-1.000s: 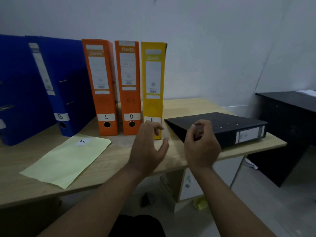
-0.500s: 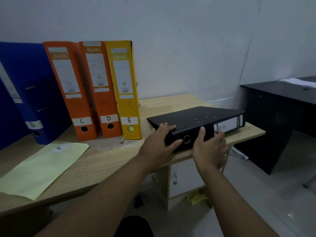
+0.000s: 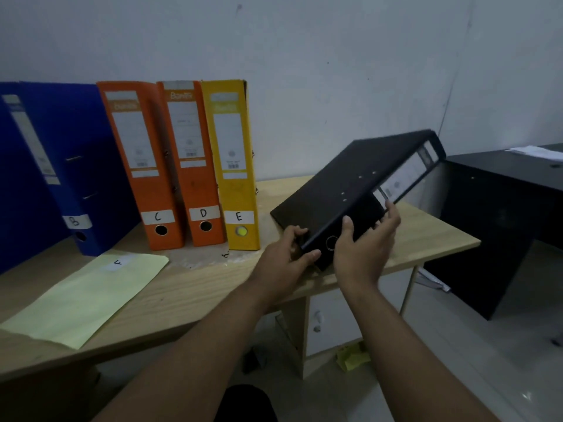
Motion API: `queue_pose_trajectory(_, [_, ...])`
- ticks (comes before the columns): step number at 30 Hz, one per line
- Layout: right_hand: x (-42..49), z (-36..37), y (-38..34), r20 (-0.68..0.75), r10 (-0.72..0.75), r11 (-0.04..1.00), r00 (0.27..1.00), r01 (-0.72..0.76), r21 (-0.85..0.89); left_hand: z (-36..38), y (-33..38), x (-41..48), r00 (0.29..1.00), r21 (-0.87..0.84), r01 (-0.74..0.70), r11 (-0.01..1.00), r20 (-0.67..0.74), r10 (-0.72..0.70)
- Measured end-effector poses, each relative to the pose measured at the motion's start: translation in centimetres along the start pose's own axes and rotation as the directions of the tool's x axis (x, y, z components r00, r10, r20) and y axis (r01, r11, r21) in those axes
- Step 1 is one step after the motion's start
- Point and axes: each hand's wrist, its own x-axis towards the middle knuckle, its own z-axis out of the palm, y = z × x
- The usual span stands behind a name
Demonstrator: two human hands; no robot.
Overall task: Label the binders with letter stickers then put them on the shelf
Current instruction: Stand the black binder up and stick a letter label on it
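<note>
A black binder (image 3: 347, 181) is tilted up off the wooden table (image 3: 195, 287), its far end raised. My left hand (image 3: 283, 260) grips its near corner; my right hand (image 3: 365, 248) holds its spine beside the finger hole. Standing in a row against the wall are a blue binder marked B (image 3: 73, 166), orange binders marked C (image 3: 140, 166) and D (image 3: 192, 159), and a yellow binder marked E (image 3: 231, 166). A pale yellow sheet (image 3: 85, 300) lies at the left front of the table with a white F sticker (image 3: 117, 263) on it.
Another blue binder (image 3: 18, 190) stands at the far left. A black desk (image 3: 502, 208) with papers on top is to the right. Beneath the table sit a white cabinet (image 3: 332, 318) and a yellow scrap on the tiled floor (image 3: 350, 357).
Both hands went from empty above the table to gripping the black binder, then lifted its far end so it now tilts steeply. The view shifted right, then partly back left.
</note>
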Motion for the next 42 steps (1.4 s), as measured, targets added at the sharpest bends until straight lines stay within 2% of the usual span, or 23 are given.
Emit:
queue_pose_trajectory(3, [-0.7,0.4,-1.0,0.031,-0.157,0.987,0.987,0.156,0.024,-0.1,-0.6,0.1,0.999,-0.180,0.049,0.982,0.028,-0.045])
queue_pose_trajectory(6, [-1.0,0.7,-0.8,0.100,-0.236,0.968,0.967,0.224,0.112,-0.2,-0.7,0.2,0.996,-0.190,0.073,0.979,0.059,-0.063])
queue_pose_trajectory(10, [-1.6,1.3,-0.5,0.250,-0.072,0.996,0.966,0.057,0.068,-0.3,-1.2,0.5,0.996,-0.118,0.091,0.989,0.030,-0.088])
queue_pose_trajectory(13, [-1.5,1.6,0.6,0.345,-0.083,0.997,0.935,0.079,0.023,-0.1,-1.5,0.7,0.995,-0.057,0.100,0.993,0.000,-0.100])
queue_pose_trajectory(17, [-0.7,2.5,0.8,0.366,-0.090,0.995,0.926,0.095,0.003,0.1,-1.5,0.7,0.991,-0.040,0.121,0.992,-0.056,-0.123])
queue_pose_trajectory(23, [-0.5,4.7,1.4,0.419,-0.087,0.991,0.904,0.121,-0.055,-0.1,-0.9,0.5,0.993,0.134,0.090,0.987,-0.082,-0.079])
queue_pose_trajectory(29, [-1.4,4.8,2.7,0.480,-0.053,0.975,0.876,0.150,-0.166,-0.2,-0.1,-0.1,0.994,0.077,0.051,0.996,-0.099,-0.043])
queue_pose_trajectory(34, [-1.4,4.6,3.4,0.490,-0.032,0.972,0.871,0.142,-0.190,-0.7,0.1,-1.4,0.998,0.054,0.049,0.997,-0.041,-0.047])
queue_pose_trajectory(37, [-1.8,4.4,3.1,0.491,-0.032,0.966,0.871,0.153,-0.210,-1.1,0.0,-2.5,1.000,0.048,0.005,0.999,-0.028,-0.003])
queue_pose_trajectory(40, [-2.5,3.9,2.6,0.484,-0.069,0.967,0.872,0.177,-0.181,-1.8,0.1,-4.2,0.999,0.024,-0.010,1.000,-0.053,0.012])
queue_pose_trajectory(42, [-3.3,3.5,1.9,0.431,-0.092,0.970,0.898,0.179,-0.166,-2.9,0.1,-5.7,0.993,0.018,0.017,1.000,-0.116,-0.015])
